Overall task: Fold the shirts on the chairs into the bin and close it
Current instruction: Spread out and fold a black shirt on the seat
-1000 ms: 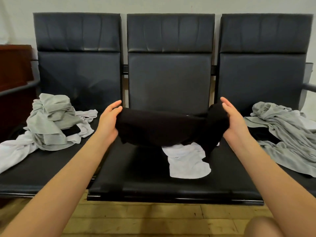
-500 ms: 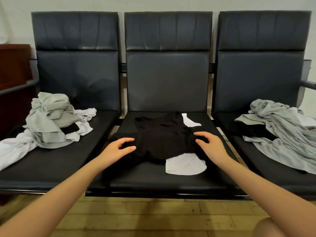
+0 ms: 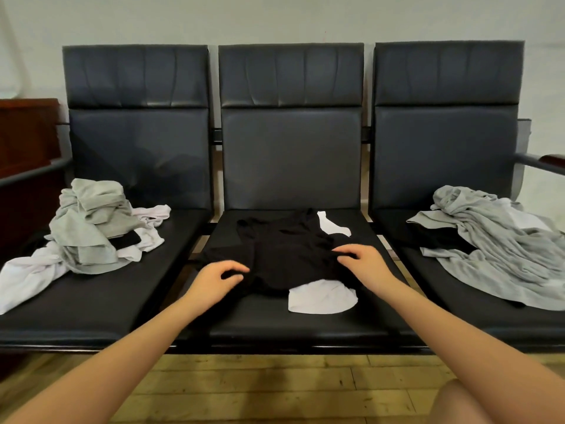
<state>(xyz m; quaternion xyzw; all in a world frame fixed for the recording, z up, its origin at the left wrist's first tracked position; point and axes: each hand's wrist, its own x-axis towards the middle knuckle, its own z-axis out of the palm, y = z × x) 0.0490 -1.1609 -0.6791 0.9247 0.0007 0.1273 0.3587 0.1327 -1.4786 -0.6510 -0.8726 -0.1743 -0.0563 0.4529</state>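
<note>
A black shirt (image 3: 284, 255) is spread on the seat of the middle chair (image 3: 290, 316), over a white garment (image 3: 322, 298) that shows at its front edge and again near the seat's rear right corner. The left hand (image 3: 218, 278) is seen at the shirt's front left edge, thumb and curled fingers pinching the fabric. The right hand (image 3: 362, 261) is laid on the shirt's right side, fingers bent over a raised fold, apparently gripping it. A heap of grey and white shirts (image 3: 88, 228) is piled on the left chair (image 3: 91, 301); a grey pile (image 3: 501, 246) over black cloth is draped on the right chair (image 3: 504, 325). Wooden flooring (image 3: 275, 387) is visible below the seats' front edges.
</note>
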